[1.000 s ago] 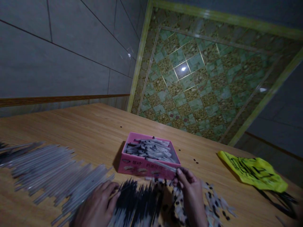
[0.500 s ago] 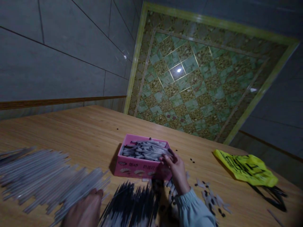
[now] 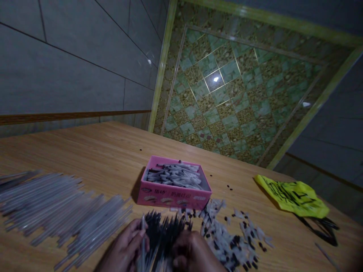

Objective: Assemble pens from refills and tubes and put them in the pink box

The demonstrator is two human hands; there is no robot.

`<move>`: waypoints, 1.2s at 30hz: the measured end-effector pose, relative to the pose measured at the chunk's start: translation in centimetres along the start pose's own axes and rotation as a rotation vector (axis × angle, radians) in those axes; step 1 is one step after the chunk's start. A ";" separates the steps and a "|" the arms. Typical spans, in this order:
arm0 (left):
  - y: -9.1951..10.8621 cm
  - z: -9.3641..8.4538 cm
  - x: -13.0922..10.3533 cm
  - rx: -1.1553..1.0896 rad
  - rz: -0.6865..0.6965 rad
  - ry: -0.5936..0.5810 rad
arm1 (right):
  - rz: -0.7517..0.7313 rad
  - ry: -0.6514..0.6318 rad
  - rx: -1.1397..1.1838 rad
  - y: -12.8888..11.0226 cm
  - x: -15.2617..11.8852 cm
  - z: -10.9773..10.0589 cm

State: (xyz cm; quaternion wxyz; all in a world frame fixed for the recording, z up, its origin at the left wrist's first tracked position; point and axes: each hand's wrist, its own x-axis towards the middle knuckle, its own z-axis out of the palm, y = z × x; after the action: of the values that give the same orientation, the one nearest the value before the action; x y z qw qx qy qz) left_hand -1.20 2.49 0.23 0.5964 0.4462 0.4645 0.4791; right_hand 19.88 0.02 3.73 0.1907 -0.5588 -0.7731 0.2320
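Low in the picture, my left hand [image 3: 124,245] is closed around a clear plastic tube [image 3: 143,241], like a pen barrel, held nearly upright. My right hand [image 3: 195,249] is just beside it, fingers curled in at a bundle of thin black sticks [image 3: 153,223] resembling pen refills. Its fingertips are dark and blurred, so what they pinch is hidden. Beyond both hands sits a pink box [image 3: 172,198], filled with whitish tubes with dark ends [image 3: 176,175]. More clear tubes [image 3: 51,204] lie side by side to the left.
Small white and black plastic pieces [image 3: 224,234] are scattered right of my right hand. Farther right lie a yellow bag [image 3: 292,196] with black print and straps, and a thin stick [image 3: 326,254]. The wooden table [image 3: 107,151] has a tiled wall [image 3: 85,75] along its left.
My right hand has moved from the pink box's right side down to the black sticks. My left hand has left the clear tube pile, shifting right with one tube in its fingers.
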 end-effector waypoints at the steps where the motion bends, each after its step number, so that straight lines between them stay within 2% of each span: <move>1: -0.2 0.3 -0.1 -0.064 -0.037 -0.040 | 0.004 -0.072 -0.078 -0.2 -0.2 0.1; 4: -0.3 0.6 -0.2 -0.189 -0.094 -0.055 | 0.075 -0.187 -0.280 -0.4 -0.5 -0.3; 8: -0.1 0.7 -0.4 -0.263 -0.121 -0.026 | 0.191 -0.176 -0.508 0.2 -0.7 -0.5; 12: -0.2 0.6 -0.3 -0.266 -0.158 -0.020 | 0.210 -0.186 -0.521 0.6 -0.7 0.1; 16: -0.4 0.5 -0.2 -0.281 -0.178 -0.021 | 0.224 -0.099 -0.502 0.3 -0.6 0.1; 20: -0.6 0.4 -0.1 -0.260 -0.194 -0.023 | 0.077 -0.038 -0.446 0.1 -0.5 0.6; 27: -1.2 0.4 0.0 -0.271 -0.232 -0.027 | -0.100 -0.035 -0.533 0.8 0.2 3.3; 36: -1.9 0.3 0.3 -0.235 -0.202 -0.057 | -0.315 0.028 -0.374 0.3 0.1 2.0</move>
State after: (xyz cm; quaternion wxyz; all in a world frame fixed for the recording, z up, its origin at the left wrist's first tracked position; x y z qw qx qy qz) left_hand -0.55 2.47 -1.59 0.7025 0.3380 0.4306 0.4548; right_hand 18.97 -0.12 1.95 0.1284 -0.4599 -0.8775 0.0444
